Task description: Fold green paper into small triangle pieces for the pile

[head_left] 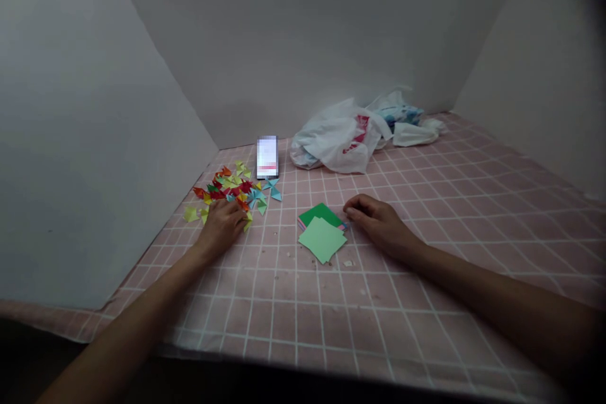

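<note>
The left hand (222, 224) lies at the near edge of a loose heap of folded paper pieces (243, 188), its fingers bent down among them; from where I stand the fingertips are hidden, so I cannot tell whether it grasps one. The heap, red, orange, yellow, green and pale blue, spreads over the left part of the desk (284, 328); a few yellow pieces sit at its outer left, and pale blue ones at its right.

The right hand (376, 221) rests released, loosely curled with thumb and forefinger close together and nothing seen in it; it is just beside a stack of paper squares (323, 241), pale green ones on top, with a dark green sheet (322, 212) and some pink and blue edges showing behind; small scraps (349, 263) lie just in front.

Beyond the heap stands a lit phone (267, 156); to its right a crumpled white plastic bag (326, 136) lies near the back wall (307, 31); a pink checked cloth (426, 322) covers the desk.
</note>
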A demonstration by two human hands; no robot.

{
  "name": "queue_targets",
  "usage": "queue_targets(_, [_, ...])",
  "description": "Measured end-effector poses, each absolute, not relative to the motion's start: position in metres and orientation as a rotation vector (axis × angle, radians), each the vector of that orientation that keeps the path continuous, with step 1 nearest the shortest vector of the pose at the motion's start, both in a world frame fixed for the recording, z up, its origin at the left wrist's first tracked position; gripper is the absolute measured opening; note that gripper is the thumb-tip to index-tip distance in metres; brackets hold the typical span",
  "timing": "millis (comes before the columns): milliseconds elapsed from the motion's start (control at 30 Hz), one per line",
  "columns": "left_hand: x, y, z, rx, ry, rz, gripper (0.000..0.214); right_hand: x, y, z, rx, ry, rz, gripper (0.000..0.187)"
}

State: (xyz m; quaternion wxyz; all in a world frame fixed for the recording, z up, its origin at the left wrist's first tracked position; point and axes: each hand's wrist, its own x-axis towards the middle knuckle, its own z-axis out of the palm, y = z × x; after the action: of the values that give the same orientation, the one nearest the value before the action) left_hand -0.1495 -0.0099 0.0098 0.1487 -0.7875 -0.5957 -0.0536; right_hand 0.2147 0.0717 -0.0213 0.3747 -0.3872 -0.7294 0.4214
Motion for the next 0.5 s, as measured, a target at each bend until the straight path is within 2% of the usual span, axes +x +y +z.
queue_targets(200, [-0.147, -0.004, 0.016, -2.333, -1.614, -0.024, 0.027, 0.214, 0.072, -0.021, -0.984, -1.883, 1.052, 0.018])
queue_targets(367, [-0.146, -0.004, 0.029, -2.337, -1.59, 0.02, 0.014, 0.216, 0.072, -0.02, -0.983, -1.92, 1.015, 0.018])
queue_targets(500, [-0.119, -0.023, 0.032, -2.229, -1.579, -0.21, 0.017, 0.216, 0.067, -0.019, -0.923, -2.008, 0.886, 0.013])
